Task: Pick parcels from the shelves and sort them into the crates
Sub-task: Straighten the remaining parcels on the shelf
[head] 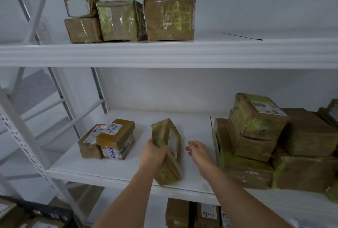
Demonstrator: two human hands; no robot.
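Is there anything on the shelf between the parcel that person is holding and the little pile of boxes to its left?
No. In the head view, only bare white shelf board lies between the tilted tape-wrapped brown parcel and the small stack of cardboard boxes.

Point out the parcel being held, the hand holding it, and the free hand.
held parcel (171, 163), head view, on its taped lower side.
left hand (152, 151), head view, on the back of the hand.
right hand (198, 150), head view, on the back of the hand.
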